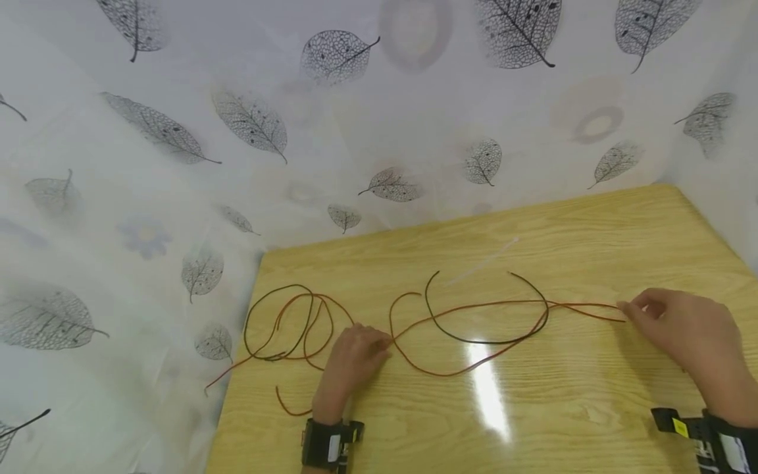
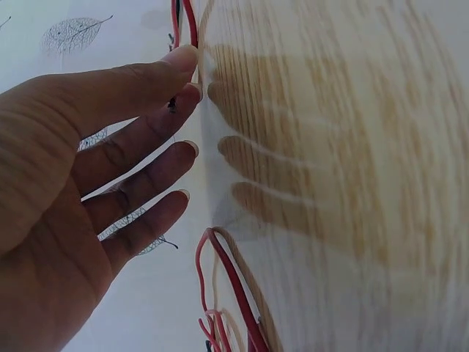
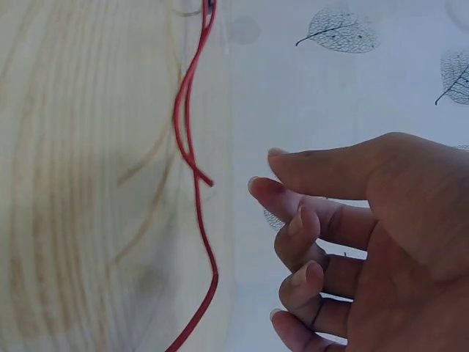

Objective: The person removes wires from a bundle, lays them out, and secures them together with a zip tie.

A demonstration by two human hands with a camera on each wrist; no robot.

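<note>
Left hand [image 1: 352, 361]: lower centre; thumb and forefinger pinch red wire [image 2: 192, 20].
Right hand [image 1: 687, 329]: frame right; empty, just beside wire end [image 3: 209, 180].
Wire handling: probably light, springy; pinch near ends.

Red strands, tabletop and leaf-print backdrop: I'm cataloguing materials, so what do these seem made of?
Red strands: probably smooth plastic-coated wire, from the even colour; core unclear.
Tabletop: glossy wood or wood-look laminate, judging by grain and glare.
Leaf-print backdrop: mostly matte, possibly fabric or plastic sheeting; fainter patterns seem to show through.
</note>
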